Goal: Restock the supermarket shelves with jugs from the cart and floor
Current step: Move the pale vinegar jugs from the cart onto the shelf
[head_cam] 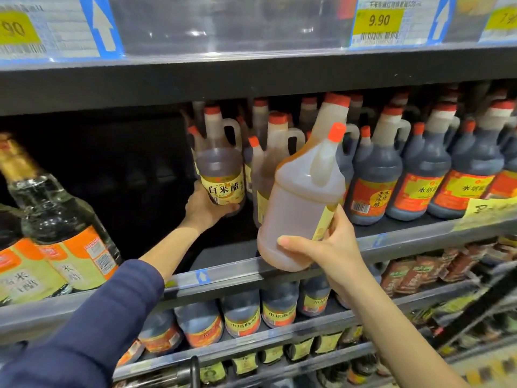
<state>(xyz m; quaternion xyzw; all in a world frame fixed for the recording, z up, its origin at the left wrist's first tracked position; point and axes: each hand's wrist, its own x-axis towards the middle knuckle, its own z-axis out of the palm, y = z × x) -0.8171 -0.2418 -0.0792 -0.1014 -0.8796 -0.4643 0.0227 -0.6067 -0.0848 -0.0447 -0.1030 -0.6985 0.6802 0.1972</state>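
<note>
My left hand [205, 208] reaches deep into the middle shelf and grips the base of a pale amber vinegar jug [221, 166] with a red cap and a yellow label. My right hand [321, 247] holds a second, larger-looking amber jug [299, 200] by its lower side, tilted, just in front of the shelf edge [237, 273]. More amber jugs of the same kind [275, 152] stand behind and between the two.
Dark vinegar jugs with orange labels [419, 169] fill the shelf to the right. Clear glass bottles [53, 219] stand at the left, with a dark gap [126, 177] between them and the amber jugs. Lower shelves hold more jugs [243, 315]. Price tags [377, 22] line the shelf above.
</note>
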